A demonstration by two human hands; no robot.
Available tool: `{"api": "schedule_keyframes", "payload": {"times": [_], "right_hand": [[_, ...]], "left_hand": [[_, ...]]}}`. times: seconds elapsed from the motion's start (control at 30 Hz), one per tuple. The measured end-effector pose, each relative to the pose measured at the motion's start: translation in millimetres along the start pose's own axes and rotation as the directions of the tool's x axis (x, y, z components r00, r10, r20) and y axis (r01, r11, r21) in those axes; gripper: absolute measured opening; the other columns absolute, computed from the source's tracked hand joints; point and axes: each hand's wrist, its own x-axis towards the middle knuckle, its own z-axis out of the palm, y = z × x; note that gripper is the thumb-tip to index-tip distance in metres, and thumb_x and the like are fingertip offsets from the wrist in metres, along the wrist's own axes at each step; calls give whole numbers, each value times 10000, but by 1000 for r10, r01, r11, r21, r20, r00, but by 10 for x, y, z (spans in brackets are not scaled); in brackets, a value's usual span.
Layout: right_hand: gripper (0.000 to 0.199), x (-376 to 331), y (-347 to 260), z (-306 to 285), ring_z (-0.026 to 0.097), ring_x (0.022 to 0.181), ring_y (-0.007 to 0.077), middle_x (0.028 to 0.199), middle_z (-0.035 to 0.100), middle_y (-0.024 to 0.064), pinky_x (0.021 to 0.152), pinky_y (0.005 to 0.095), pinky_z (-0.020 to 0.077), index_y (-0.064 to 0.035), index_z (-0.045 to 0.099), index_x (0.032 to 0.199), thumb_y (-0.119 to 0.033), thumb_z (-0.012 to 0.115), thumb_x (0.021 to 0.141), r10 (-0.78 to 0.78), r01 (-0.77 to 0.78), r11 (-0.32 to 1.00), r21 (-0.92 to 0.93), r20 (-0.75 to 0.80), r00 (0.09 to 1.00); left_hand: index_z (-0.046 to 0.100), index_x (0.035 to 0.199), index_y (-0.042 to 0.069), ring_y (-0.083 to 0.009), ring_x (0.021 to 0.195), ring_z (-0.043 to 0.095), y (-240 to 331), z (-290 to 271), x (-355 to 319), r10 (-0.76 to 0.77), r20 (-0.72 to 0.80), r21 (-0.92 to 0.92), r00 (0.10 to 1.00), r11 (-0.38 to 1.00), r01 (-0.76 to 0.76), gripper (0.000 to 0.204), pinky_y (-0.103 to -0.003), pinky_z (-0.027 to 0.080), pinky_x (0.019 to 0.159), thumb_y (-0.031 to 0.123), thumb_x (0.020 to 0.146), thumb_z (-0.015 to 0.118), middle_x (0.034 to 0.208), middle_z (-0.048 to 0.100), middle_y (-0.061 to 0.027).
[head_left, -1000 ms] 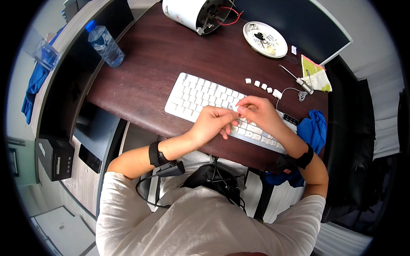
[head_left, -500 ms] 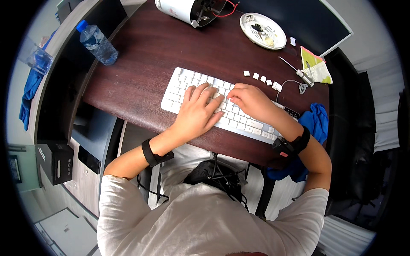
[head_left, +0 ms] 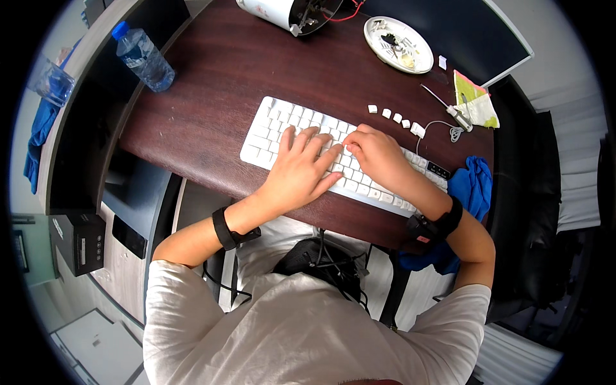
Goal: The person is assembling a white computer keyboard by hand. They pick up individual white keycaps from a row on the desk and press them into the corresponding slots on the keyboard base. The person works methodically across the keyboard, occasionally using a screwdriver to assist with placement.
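A white keyboard (head_left: 258, 142) lies at a slant on the dark red-brown table, under both my hands. My left hand (head_left: 296, 168) rests over its middle, palm down, with the fingers spread across the keys. Close by on the right, my right hand (head_left: 378, 154) has its thumb and fingers pinched together right at the keys. What sits in that pinch, if anything, is hidden by the fingers. Beyond the keyboard, several loose white keycaps (head_left: 397, 118) form a slanting row. Part of the keyboard's right half is covered by my right forearm.
A white plate (head_left: 426, 64) of small parts stands at the back, beside a white cylinder (head_left: 266, 11) with red wire. Rightward lie a screwdriver (head_left: 460, 118), a grey cable (head_left: 455, 133) and a blue cloth (head_left: 473, 183). A water bottle (head_left: 146, 61) stands far left.
The view has shifted slightly. Both hands stay on the keyboard in nearly the same pose, my left fingers spread and my right fingers pinched.
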Motion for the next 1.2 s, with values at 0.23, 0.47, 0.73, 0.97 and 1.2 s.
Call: {"api": "schedule_keyframes", "payload": {"times": [0.23,0.47,0.73,0.97,1.2], "right_hand": [[45,-92,-10,91,632,858,331,967,613,117,730,436,509,-42,631,934,-72,624,902,-121,108,989,-98,-144,982],[80,-10,102,-17,633,832,325,932,624,124,714,412,512,-25,620,978,-55,615,905,-5,22,974,227,-74,997],[78,-21,53,38,623,811,334,900,600,113,698,417,507,-47,628,976,-67,626,901,-211,209,977,-28,-140,967],[60,-29,80,81,622,796,321,886,596,111,685,412,498,-44,634,939,-75,649,889,-154,159,987,21,-165,974],[71,-37,147,56,618,771,300,849,613,113,672,388,495,-35,649,915,-87,676,875,-76,90,991,96,-141,987]], "left_hand": [[621,1255,81,-327,1259,457,31,38,-1,1,21,21,1000,1000,-2,465,-599,285,1071,381,901,646,1272,550,-121],[622,1245,71,-327,1260,456,34,21,2,-4,18,2,1000,1000,4,461,-598,284,1071,376,900,643,1269,549,-121],[606,1250,45,-327,1266,450,31,60,-14,-3,10,14,1000,1000,3,487,-605,271,1079,363,884,658,1274,545,-132],[603,1260,55,-324,1268,450,21,59,-17,4,13,15,1000,1000,-4,490,-605,268,1081,363,883,659,1278,542,-129],[584,1296,58,-315,1269,450,26,65,-18,-1,15,36,1000,999,0,519,-598,267,1085,376,891,649,1276,541,-123]]}}
